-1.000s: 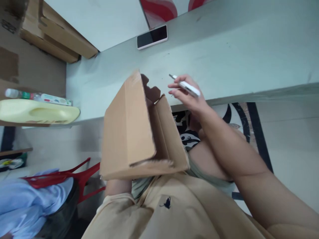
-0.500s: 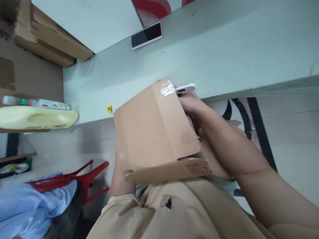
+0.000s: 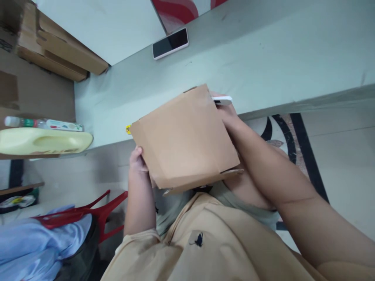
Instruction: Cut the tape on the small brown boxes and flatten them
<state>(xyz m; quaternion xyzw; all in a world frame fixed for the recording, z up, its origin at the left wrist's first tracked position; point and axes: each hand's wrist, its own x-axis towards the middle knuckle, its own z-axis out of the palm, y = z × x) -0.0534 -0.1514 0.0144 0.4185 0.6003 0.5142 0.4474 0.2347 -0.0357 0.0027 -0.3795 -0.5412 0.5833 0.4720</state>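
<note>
A brown cardboard box (image 3: 184, 136) is tilted above my lap, by the front edge of the pale table. My left hand (image 3: 137, 159) grips its left side, thumb at the edge and the other fingers mostly hidden. Past the box's right edge, my right hand (image 3: 227, 113) is closed around a slim white tool (image 3: 223, 100) with a dark slot; its far end is hidden behind the box, as are most of my right fingers. Along the lower side, a cardboard flap (image 3: 202, 180) stands slightly apart from the main panel.
On the pale table (image 3: 263, 58) lie a phone (image 3: 170, 43) and a small yellow wrapper (image 3: 128, 129). Cardboard boxes (image 3: 64, 50), a plastic bottle (image 3: 26, 121) and a pale yellow jug (image 3: 47, 141) are at the left. Below them stands a red stool (image 3: 102, 214) beside blue cloth (image 3: 35, 242).
The box has turned and tipped, so the taped strip at its upper right no longer shows. My left hand has come into view at its left side. The white tool remains in my right hand.
</note>
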